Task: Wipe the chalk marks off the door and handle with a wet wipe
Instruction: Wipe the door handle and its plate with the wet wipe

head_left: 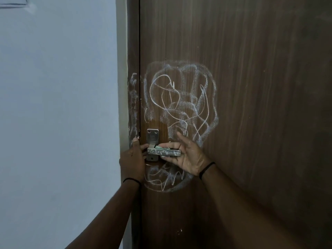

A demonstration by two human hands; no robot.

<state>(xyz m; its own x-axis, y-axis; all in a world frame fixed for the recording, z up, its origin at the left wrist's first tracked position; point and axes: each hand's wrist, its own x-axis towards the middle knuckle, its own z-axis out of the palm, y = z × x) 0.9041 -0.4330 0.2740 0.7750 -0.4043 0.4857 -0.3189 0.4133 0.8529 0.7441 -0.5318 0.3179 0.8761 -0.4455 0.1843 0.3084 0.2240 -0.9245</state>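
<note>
1. The wet wipe [160,147], a small pale greenish wad, sits behind the top edge of the handle [163,151], pressed there by the fingers of the right hand [186,155].
2. The handle is a flat metal lever with chalk scribbles along its face, mounted on a metal plate [152,136] near the door's left edge.
3. The right hand curls around the handle's free end, fingers over the wipe and thumb under the lever.
4. The left hand [133,159] rests with straight, relaxed fingers against the door edge, fingertips beside the plate.
5. The brown wooden door [260,105] carries chalk marks [181,99] above the handle and more below it.
6. A pale wall [57,114] stands left of the door frame [133,51].
</note>
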